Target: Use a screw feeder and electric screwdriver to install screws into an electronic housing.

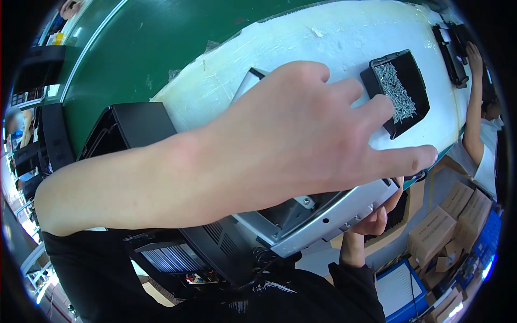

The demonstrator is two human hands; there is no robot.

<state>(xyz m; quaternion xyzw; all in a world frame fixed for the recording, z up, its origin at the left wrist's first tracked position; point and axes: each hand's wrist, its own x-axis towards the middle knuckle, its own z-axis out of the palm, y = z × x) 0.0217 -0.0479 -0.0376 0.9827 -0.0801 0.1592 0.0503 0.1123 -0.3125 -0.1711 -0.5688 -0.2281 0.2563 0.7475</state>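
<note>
My left arm crosses the picture from the left. Back upward, my left hand (334,129) hangs over the table, one finger stretched out and the others bent and spread apart. Their tips are hidden, as is anything under the palm. Just beyond the fingers lies a black tray (421,102) of small silver screws (396,94). Below the left hand is a silver metal frame (344,212) with a screw set in its inner bracket. My right hand (374,220) grips the frame's right end from beneath. The forearm covers much of the frame.
The white-topped table (291,46) curves across the back. Black housings (142,121) stand at left; a vented black unit (215,242) sits near my body. At far right, another person's arm (474,107) reaches to black parts (449,56). Cardboard boxes (433,231) are stacked lower right.
</note>
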